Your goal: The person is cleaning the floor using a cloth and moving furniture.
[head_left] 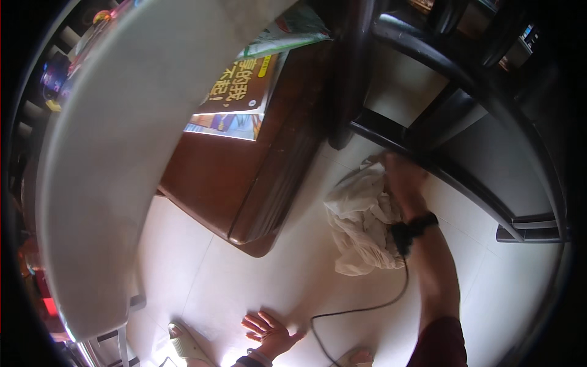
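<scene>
A crumpled off-white cloth (361,211) lies bunched on the pale tiled floor. My right hand (403,174) is closed on its far right end, low beside the dark chair's lower rail; the fingers are partly blurred. A black band with a cable circles that wrist. My left hand (269,334) is at the near middle with its fingers spread and nothing in them. It is over the floor between my feet; I cannot tell whether it touches the tiles.
A glossy brown wooden piece (208,183) stands left of the cloth, bearing books (241,92) and a green package (290,30). A pale curved tabletop (104,159) hangs at the left. Dark chair frames (440,165) crowd the right. A thin cable (367,309) loops near my slippered foot (185,344).
</scene>
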`<state>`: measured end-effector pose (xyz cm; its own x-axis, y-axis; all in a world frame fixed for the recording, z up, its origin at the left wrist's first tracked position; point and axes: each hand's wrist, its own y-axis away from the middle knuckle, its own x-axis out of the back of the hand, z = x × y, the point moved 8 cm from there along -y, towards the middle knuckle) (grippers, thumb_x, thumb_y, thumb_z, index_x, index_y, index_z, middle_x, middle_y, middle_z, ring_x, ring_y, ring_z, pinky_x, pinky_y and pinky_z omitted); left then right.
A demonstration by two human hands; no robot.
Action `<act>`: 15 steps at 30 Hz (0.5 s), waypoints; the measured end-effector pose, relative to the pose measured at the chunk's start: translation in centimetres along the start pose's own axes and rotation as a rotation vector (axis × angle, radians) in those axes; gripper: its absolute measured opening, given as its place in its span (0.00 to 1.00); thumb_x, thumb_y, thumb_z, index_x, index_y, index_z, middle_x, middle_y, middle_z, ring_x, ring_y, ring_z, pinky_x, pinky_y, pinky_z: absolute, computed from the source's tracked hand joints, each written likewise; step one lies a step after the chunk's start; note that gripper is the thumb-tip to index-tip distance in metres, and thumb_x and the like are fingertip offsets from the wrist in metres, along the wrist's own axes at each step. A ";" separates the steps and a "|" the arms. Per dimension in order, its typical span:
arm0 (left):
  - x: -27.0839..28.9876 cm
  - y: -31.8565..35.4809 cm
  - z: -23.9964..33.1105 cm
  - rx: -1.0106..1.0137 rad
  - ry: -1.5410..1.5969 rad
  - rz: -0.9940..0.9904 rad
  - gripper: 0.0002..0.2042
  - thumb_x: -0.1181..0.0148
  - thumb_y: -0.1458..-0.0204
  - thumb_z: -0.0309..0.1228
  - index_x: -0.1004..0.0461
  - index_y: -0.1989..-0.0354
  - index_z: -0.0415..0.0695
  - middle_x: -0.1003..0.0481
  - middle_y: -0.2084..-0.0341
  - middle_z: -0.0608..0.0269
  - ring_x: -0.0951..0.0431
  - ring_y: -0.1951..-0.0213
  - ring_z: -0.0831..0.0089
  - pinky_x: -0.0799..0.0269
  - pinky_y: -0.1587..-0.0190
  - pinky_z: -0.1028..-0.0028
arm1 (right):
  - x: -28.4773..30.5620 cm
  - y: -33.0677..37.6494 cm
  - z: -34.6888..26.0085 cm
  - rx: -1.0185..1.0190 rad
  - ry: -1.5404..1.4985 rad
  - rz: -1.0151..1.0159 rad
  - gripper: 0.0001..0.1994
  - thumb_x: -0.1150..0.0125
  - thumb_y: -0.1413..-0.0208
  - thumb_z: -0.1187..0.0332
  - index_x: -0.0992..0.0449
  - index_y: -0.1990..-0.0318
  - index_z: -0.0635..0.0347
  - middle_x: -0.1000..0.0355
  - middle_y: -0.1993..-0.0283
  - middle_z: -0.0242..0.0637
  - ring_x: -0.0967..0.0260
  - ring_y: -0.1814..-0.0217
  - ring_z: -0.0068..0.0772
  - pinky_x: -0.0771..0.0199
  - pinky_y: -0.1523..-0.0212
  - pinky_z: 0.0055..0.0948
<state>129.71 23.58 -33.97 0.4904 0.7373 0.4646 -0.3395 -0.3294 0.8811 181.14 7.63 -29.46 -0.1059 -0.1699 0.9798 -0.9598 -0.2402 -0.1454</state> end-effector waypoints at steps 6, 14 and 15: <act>0.1 0.1 -0.5 0.027 0.083 -0.018 0.71 0.46 0.67 0.72 0.86 0.45 0.20 0.88 0.53 0.06 0.94 0.51 0.16 0.76 0.58 0.20 | 4.8 13.9 12.5 -0.429 0.233 -0.386 0.24 0.55 0.43 0.46 0.32 0.46 0.51 0.49 0.35 0.53 0.44 0.37 0.55 0.45 0.47 0.67; 0.1 -0.3 -0.2 -0.003 0.119 0.042 0.70 0.48 0.67 0.73 0.85 0.45 0.20 0.87 0.52 0.06 0.93 0.51 0.16 0.77 0.59 0.20 | 10.6 17.6 -1.9 0.352 0.018 -0.108 0.33 0.45 0.52 0.44 0.38 0.42 0.53 0.51 0.36 0.56 0.56 0.34 0.62 0.52 0.43 0.66; 0.5 -0.2 -0.3 0.015 0.120 0.051 0.70 0.48 0.67 0.73 0.85 0.45 0.20 0.87 0.52 0.06 0.93 0.51 0.16 0.77 0.59 0.20 | 9.8 17.1 -5.5 0.431 -0.021 -0.187 0.35 0.42 0.56 0.45 0.38 0.41 0.52 0.51 0.36 0.56 0.56 0.34 0.63 0.51 0.44 0.67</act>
<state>129.81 24.18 -33.93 0.3730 0.7843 0.4957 -0.3489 -0.3765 0.8582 162.29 7.10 -21.56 0.0684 -0.1036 0.9923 -0.7661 -0.6425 -0.0143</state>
